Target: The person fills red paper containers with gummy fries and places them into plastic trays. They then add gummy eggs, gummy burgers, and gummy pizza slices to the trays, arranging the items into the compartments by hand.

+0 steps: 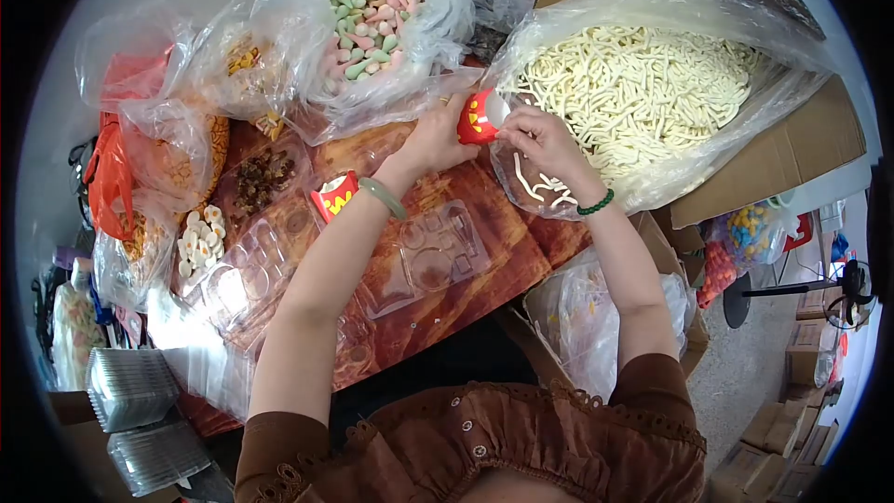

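Observation:
My left hand (436,138) is closed around a small red fries carton (476,119) with a yellow mark, its pale open mouth turned to the right. At that mouth, the fingers of my right hand (545,140) are pinched together; what they hold is too small to make out. Just beyond my right hand lies a large clear bag of pale, fry-shaped sticks (643,84), with a few loose sticks (535,183) near its lower left edge. Beside my left forearm rests a second red carton (333,194). A clear moulded tray (442,256) lies on the table between my arms.
A bag of pink and green cone-shaped sweets (372,33) stands at the back. To the left are dark brown pieces (264,179), white discs with orange centres (200,240) and stacked clear trays (132,387). A cardboard box (773,154) surrounds the stick bag.

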### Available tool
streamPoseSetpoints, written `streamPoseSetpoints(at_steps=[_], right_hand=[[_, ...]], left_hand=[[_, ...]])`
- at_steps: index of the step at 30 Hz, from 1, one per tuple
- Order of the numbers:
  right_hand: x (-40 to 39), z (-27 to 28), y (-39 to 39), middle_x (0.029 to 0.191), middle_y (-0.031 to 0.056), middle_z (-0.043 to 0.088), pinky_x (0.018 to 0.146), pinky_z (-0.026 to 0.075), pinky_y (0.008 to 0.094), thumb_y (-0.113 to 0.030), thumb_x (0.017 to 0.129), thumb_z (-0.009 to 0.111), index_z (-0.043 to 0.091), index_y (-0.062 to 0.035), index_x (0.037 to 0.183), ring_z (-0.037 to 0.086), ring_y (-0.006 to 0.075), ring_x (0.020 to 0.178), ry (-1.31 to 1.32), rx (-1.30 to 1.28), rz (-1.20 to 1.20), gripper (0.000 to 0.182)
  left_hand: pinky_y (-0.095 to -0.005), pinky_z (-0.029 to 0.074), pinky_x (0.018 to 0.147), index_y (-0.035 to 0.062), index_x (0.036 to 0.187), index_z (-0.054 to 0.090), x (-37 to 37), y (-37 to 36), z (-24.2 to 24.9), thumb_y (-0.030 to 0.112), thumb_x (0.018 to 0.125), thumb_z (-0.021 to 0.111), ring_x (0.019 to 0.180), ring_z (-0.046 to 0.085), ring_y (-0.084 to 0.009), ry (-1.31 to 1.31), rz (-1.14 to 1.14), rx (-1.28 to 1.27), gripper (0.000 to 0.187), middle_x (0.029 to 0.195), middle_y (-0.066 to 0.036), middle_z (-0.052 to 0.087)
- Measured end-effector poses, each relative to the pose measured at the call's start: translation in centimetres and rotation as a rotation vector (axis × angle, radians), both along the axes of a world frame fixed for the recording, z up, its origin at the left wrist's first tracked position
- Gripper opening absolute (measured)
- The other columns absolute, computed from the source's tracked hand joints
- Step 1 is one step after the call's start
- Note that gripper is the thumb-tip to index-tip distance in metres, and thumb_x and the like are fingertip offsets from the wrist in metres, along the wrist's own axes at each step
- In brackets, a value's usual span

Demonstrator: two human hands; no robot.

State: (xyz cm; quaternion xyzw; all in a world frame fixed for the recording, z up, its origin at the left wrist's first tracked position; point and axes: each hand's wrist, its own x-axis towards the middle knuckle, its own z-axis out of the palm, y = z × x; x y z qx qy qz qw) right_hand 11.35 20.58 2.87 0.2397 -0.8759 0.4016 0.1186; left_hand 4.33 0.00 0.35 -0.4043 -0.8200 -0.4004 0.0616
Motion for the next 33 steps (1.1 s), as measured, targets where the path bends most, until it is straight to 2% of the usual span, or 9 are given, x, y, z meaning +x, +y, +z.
streamPoseSetpoints(at_steps=[4,7,9,13,15,20,23,30,33], right_hand=[[0.1,0.2,1.2,0.083,0.0099,0.057,0.068,0.045,0.0309,-0.013,0.085,0.062,0.062,0.0003,0.083,0.056,0.0229,0.073,-0.03,-0.046,-0.123,0.013],[0.2,0.7,1.9,0.083,0.0104,0.057,0.069,0.046,0.0322,-0.012,0.085,0.061,0.061,-0.0011,0.088,0.057,0.025,0.076,0.094,0.048,-0.215,0.011],[0.2,1.8,2.4,0.084,0.0102,0.057,0.069,0.046,0.0322,-0.011,0.085,0.061,0.06,-0.0014,0.089,0.057,0.0254,0.077,0.165,0.094,-0.198,0.01],[0.2,4.5,2.1,0.087,0.0085,0.061,0.073,0.046,0.028,-0.012,0.087,0.06,0.061,-0.0006,0.093,0.059,0.0209,0.079,0.092,0.009,-0.043,0.013],[0.3,5.1,1.9,0.088,0.0086,0.062,0.072,0.047,0.0273,-0.008,0.088,0.059,0.062,0.0006,0.099,0.059,0.0194,0.076,-0.249,-0.285,-0.164,0.014],[-3.1,-0.7,4.1,0.09,0.0151,0.066,0.073,0.05,0.0352,-0.028,0.077,0.073,0.061,-0.0019,0.102,0.064,0.0263,0.081,-0.345,0.248,-0.523,0.038],[-4.3,-4.2,3.8,0.086,0.0154,0.066,0.072,0.049,0.034,-0.024,0.075,0.073,0.062,-0.0047,0.098,0.064,0.0264,0.08,-0.092,0.435,-0.452,0.031],[-3.5,-1.5,6.2,0.082,0.017,0.065,0.069,0.05,0.0355,-0.009,0.072,0.065,0.065,-0.0028,0.086,0.063,0.0294,0.075,-0.133,0.424,-0.531,0.015],[-1.3,0.8,7.9,0.082,0.017,0.065,0.073,0.05,0.0373,-0.009,0.07,0.062,0.065,-0.0025,0.085,0.063,0.0309,0.079,-0.206,0.698,-0.581,0.016]], left_hand=[[-0.0466,0.041,0.094,0.0046,0.134,0.033,-1.0,-0.9,-0.5,0.024,0.059,0.079,0.106,0.05,-0.0445,-0.144,0.09,-0.204,0.09,0.116,-0.028,0.051],[-0.043,0.04,0.096,0.0031,0.136,0.032,-0.4,-0.5,0.3,0.029,0.059,0.083,0.111,0.05,-0.0371,0.322,0.281,-0.248,0.096,0.114,-0.024,0.055],[-0.0467,0.032,0.102,0.0023,0.138,0.029,-0.5,0.1,1.5,0.034,0.056,0.084,0.123,0.036,-0.043,0.155,0.188,-0.041,0.103,0.136,-0.023,0.038],[-0.0337,0.051,0.081,-0.003,0.128,0.043,-0.8,1.2,3.9,0.021,0.072,0.079,0.093,0.062,-0.0232,-0.61,-0.105,0.341,0.071,0.109,-0.012,0.062],[-0.0315,0.052,0.078,-0.002,0.124,0.047,0.1,0.7,4.9,0.017,0.075,0.076,0.091,0.062,-0.0199,-0.805,-0.08,0.445,0.061,0.107,-0.01,0.062],[-0.0277,0.053,0.072,0.001,0.117,0.052,1.9,-0.3,4.4,0.009,0.081,0.07,0.087,0.062,-0.014,-1.043,-0.019,0.657,0.041,0.101,-0.008,0.062],[-0.0277,0.053,0.072,0.0014,0.118,0.051,3.1,-0.5,4.2,0.008,0.08,0.069,0.088,0.061,-0.0142,-1.168,0.057,0.573,0.042,0.104,-0.008,0.061],[-0.0275,0.052,0.072,0.0011,0.117,0.051,3.4,-2.6,4.0,0.006,0.08,0.068,0.087,0.061,-0.0141,-1.123,-0.021,0.721,0.041,0.105,-0.008,0.06],[-0.0279,0.052,0.074,0.001,0.119,0.049,3.5,-2.8,3.5,0.006,0.08,0.068,0.088,0.061,-0.0142,-1.107,-0.048,0.739,0.044,0.106,-0.007,0.06]])
